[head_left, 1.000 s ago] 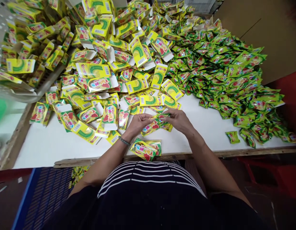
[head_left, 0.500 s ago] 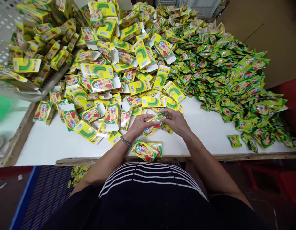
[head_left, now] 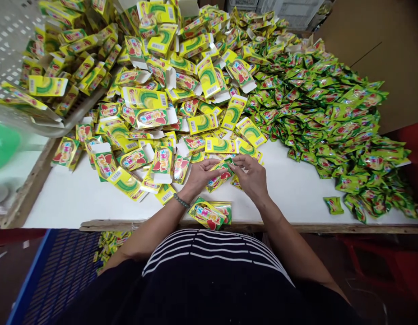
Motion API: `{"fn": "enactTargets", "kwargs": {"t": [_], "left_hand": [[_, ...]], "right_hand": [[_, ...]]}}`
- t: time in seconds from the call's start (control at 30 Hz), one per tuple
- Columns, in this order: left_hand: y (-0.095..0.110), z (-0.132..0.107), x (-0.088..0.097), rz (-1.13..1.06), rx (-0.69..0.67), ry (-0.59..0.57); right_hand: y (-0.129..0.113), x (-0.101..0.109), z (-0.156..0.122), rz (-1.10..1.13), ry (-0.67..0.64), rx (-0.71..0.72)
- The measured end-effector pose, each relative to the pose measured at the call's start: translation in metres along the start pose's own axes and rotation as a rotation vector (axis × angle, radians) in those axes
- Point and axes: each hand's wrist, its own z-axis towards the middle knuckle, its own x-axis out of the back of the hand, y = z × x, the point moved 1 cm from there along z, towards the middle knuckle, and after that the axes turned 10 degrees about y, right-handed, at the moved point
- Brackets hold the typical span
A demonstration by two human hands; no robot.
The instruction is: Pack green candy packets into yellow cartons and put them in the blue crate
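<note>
in the head view, a yellow carton is held low over the white table top, grasped by the left hand, which is curled around its lower end. a green sachet is seen at the carton's upper end, apparently at its open mouth, though this is partly hidden. the right hand is raised just beside that sachet, with its fingers bent toward it; whether the sachet is being pinched cannot be told from this view. a bead bracelet is worn on the left wrist, and a striped shirt is seen between the forearms. a small stack of cartons is laid near the table's front edge, directly below the hands. a large heap of flat yellow cartons is spread over the left and middle of the table, and more are piled in a white perforated crate at the upper left. a heap of green sachets is banked on the right against a brown cardboard sheet, with one lone sachet lying apart from it near the front. a wooden rail runs along the table's front edge. below it, a blue mat is seen at the left, with a few cartons lying beside it, and a red stool is seen at the right.
</note>
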Motion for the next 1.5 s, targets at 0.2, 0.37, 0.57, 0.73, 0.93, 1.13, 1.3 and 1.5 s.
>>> {"fn": "enactTargets", "kwargs": {"t": [0.2,0.37,0.57,0.73,0.93,1.13,1.3,1.5], "left_hand": [[-0.003,0.001,0.003,-0.021,-0.001,-0.016],[-0.004,0.0,0.002,-0.025,-0.002,0.022],[-0.001,-0.002,0.0,-0.04,-0.051,0.033],[0.003,-0.001,-0.001,-0.018,-0.202,0.074],[0.0,-0.003,0.001,0.113,-0.227,-0.134],[0.0,-0.004,-0.002,0.065,-0.132,-0.146],[0.0,-0.003,0.0,0.057,-0.079,-0.032],[-0.001,-0.002,0.002,0.08,-0.094,-0.023]], "right_hand": [[0.001,-0.003,0.0,0.097,-0.137,-0.102],[-0.01,-0.006,-0.005,-0.031,-0.211,-0.016],[-0.009,-0.004,-0.014,0.022,-0.066,0.018],[0.008,-0.01,-0.019,0.191,0.025,-0.151],[0.018,-0.016,-0.02,0.228,-0.16,-0.167],[0.017,-0.007,-0.005,0.273,-0.199,-0.214],[0.011,-0.005,-0.005,0.243,-0.198,-0.157],[0.012,-0.005,-0.005,0.216,-0.161,-0.239]]}}
